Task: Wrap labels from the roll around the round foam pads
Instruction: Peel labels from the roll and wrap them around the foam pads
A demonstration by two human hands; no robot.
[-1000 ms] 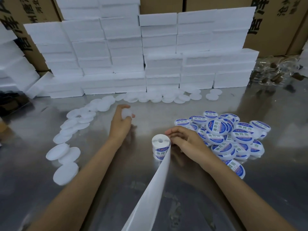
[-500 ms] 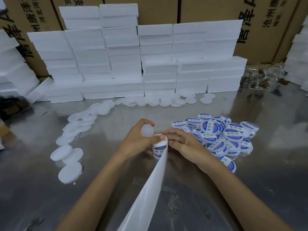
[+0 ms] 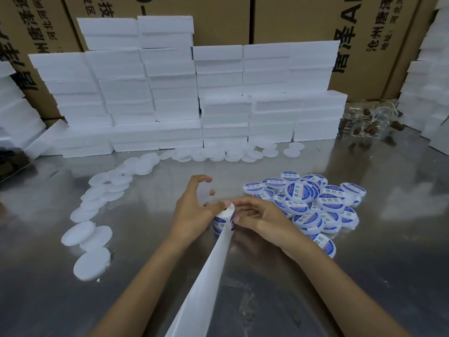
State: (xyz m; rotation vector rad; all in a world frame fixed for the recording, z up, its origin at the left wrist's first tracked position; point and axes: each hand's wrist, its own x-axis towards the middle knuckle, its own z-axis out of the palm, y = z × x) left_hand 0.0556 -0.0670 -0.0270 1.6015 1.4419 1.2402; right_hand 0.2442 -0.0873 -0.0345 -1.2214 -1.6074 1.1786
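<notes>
My left hand (image 3: 194, 210) holds a plain round white foam pad (image 3: 203, 194) between fingers and palm, while its thumb presses on top of the label roll (image 3: 222, 221). The roll stands upright on the metal table, with blue printed labels on its side. My right hand (image 3: 257, 216) touches the roll's right side with its fingertips. A long white backing strip (image 3: 206, 276) trails from the roll toward me. A heap of labelled pads (image 3: 308, 203) lies just right of my right hand. Unlabelled white pads (image 3: 92, 205) curve along the left.
Stacks of white foam blocks (image 3: 175, 103) stand along the back of the steel table (image 3: 388, 227), with more pads (image 3: 230, 153) at their foot. Cardboard boxes (image 3: 303, 18) rise behind. Clear plastic items (image 3: 371, 120) lie at the back right. More foam stacks (image 3: 427, 93) sit far right.
My left hand picked a white pad from the left and brought it right to the roll; its thumb now rests on the roll top. My right hand stayed at the roll.
</notes>
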